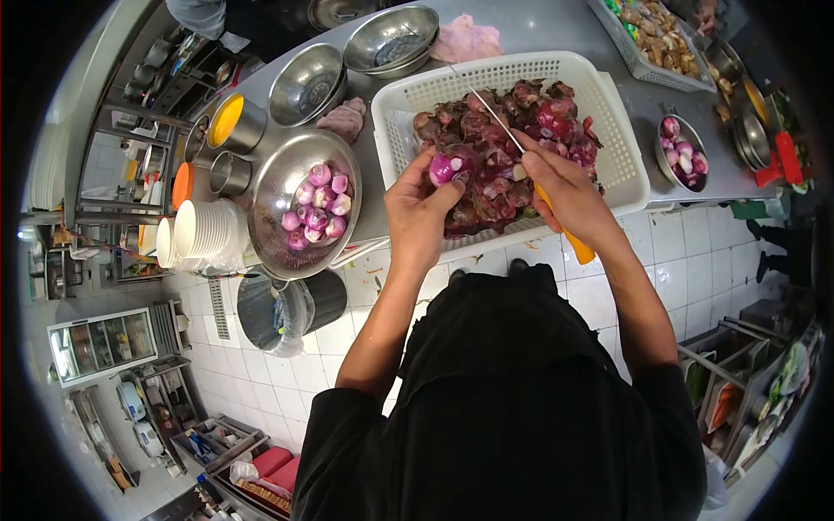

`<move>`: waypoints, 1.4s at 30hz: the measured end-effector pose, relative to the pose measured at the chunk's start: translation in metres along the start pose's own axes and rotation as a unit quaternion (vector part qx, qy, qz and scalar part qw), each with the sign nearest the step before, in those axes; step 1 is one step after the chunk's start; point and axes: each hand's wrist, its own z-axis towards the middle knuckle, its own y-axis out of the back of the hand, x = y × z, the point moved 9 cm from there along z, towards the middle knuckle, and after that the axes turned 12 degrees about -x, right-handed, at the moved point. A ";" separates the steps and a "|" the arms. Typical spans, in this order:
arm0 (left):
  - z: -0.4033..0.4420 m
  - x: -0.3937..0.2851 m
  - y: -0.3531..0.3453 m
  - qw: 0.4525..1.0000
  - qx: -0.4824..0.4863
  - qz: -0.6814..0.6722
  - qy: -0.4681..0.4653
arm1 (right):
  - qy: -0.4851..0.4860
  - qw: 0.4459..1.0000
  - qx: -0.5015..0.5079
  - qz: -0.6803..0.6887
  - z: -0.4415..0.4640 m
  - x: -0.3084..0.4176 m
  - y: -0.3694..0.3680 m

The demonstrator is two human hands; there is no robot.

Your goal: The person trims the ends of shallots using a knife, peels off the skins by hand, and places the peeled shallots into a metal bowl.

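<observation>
My left hand (421, 208) grips a purple onion (445, 168) whose shiny, peeled side faces up, above the near left part of a white plastic basket (621, 165). In my right hand (569, 191) is a knife with a yellow handle (577, 247); its thin blade (483, 104) points up and to the left, away from me. Both hands are closed. Below them the basket holds many unpeeled onions and loose dark red skins (495, 200). To the left, a perforated steel colander (269, 208) contains several peeled purple onions (318, 205).
Steel bowls (306, 85) and pink cloths (466, 39) lie along the far side of the steel counter. Stacked white tubs (207, 228) stand at the left. A bowl of peeled onions (685, 152) is at the right. A lined bin (269, 313) stands below the counter.
</observation>
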 end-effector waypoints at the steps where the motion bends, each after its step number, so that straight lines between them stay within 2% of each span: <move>1: 0.000 -0.001 -0.002 1.000 0.006 0.006 0.004 | 0.001 1.000 0.015 0.000 0.000 0.000 0.000; 4: -0.001 -0.002 -0.006 0.999 0.009 0.023 0.020 | -0.101 0.994 0.012 -0.032 0.006 -0.017 0.005; 7: 0.003 0.000 -0.006 0.997 0.013 0.075 0.013 | -0.039 0.999 0.016 0.005 -0.004 0.007 0.002; 10: 0.006 -0.006 -0.011 0.988 0.010 0.153 -0.029 | -0.014 0.996 0.090 -0.024 -0.014 0.011 -0.010; 13: 0.007 -0.006 -0.017 0.980 0.032 0.194 -0.024 | 0.121 0.989 0.050 -0.068 -0.023 0.020 -0.018; 16: 0.002 -0.014 -0.022 0.963 0.041 0.265 -0.043 | 0.127 0.983 0.050 -0.121 -0.028 0.021 -0.021; 19: 0.003 -0.011 -0.023 0.974 0.042 0.213 -0.070 | 0.131 0.981 0.050 -0.131 -0.029 0.020 -0.019; 25: -0.002 -0.015 -0.023 0.972 0.040 0.223 -0.062 | 0.118 0.984 0.053 -0.125 -0.031 0.022 -0.020; 29: 0.002 0.000 -0.020 0.987 0.044 0.155 -0.014 | 0.116 0.986 0.036 -0.114 -0.028 0.022 -0.020; 32: 0.000 0.007 -0.021 0.994 0.070 0.081 0.015 | 0.106 0.993 0.001 -0.055 -0.020 0.019 -0.012; 35: -0.008 0.004 -0.025 0.994 0.102 0.013 0.044 | -0.048 0.996 0.069 0.001 -0.011 -0.004 -0.007; 40: -0.001 -0.001 -0.015 0.985 0.084 -0.143 0.054 | -0.051 0.999 -0.008 0.002 0.008 -0.012 0.012; 42: 0.005 -0.002 -0.008 0.984 0.064 -0.156 0.050 | -0.061 0.998 -0.027 0.004 0.008 -0.013 0.018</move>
